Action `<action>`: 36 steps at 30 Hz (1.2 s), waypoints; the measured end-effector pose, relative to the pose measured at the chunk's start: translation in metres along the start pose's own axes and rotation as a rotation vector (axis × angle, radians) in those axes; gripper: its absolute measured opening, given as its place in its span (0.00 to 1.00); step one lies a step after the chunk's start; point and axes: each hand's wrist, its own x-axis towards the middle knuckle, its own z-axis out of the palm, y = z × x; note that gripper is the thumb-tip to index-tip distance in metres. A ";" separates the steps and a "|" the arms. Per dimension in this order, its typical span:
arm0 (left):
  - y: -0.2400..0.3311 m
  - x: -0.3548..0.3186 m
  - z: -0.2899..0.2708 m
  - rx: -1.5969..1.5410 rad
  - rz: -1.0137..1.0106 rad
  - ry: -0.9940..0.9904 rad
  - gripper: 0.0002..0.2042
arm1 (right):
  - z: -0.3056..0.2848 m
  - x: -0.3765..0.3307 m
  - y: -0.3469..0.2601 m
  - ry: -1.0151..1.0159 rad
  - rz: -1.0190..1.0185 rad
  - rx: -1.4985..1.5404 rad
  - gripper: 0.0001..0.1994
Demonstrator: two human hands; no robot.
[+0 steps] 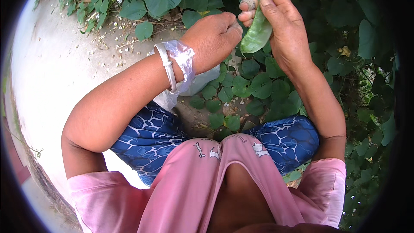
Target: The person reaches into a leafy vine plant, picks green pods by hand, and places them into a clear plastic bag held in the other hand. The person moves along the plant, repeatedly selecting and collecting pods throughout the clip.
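A broad, flat green bean pod [257, 32] hangs tip-down from my right hand [286, 28]. The thumb presses its upper end against the curled fingers. Just left of the pod is my left hand [213, 39], seen from its back with the fingers bent inward. Whether those fingers hold anything is hidden. Around my left wrist are a silver bangle [166, 67] and the twisted handle of a thin clear plastic bag [183, 62]. The bag droops below the wrist, partly behind the forearm.
Leafy green vines [258, 84] spread ahead, between my knees and along the right side. Pale concrete ground [56, 77] lies on the left, scattered with small fallen petals. My knees in blue patterned trousers [284, 140] are bent below my hands.
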 end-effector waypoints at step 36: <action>0.012 -0.001 -0.003 -0.231 -0.141 -0.016 0.11 | -0.201 -0.027 0.160 -0.404 0.347 -1.933 0.16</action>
